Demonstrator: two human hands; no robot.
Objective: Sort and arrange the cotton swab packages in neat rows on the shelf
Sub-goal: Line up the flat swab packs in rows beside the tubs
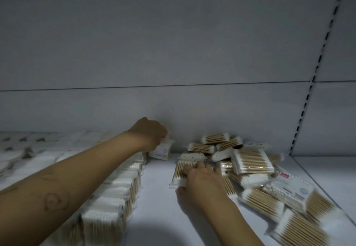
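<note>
A loose pile of cotton swab packages (252,161) sprawls across the white shelf (158,207) from about three o'clock down to five o'clock in the frame, the clear packs lying at all angles and overlapping, their wooden sticks and white tips showing through. At the pile's nine o'clock edge, the person's right hand (200,178) lies over a flat package (180,168), fingers stretched out across its top and the thumb set against its near corner, pressing rather than closing around it. At eleven o'clock from that hand, deep against the back panel (173,53), the left hand (152,135) curls its fingers around the top of a small white package (162,150), which stands tilted on the shelf. Directly below the left forearm (55,200), which carries a drawn outline, a tidy row of packages (119,189) stands on edge, running from the frame's seven o'clock corner back toward the left hand. Beyond it, at nine o'clock, more white packs (23,149) lie in blurred ranks. A slotted metal upright (317,62) rises at two o'clock, beside the back panel.
</note>
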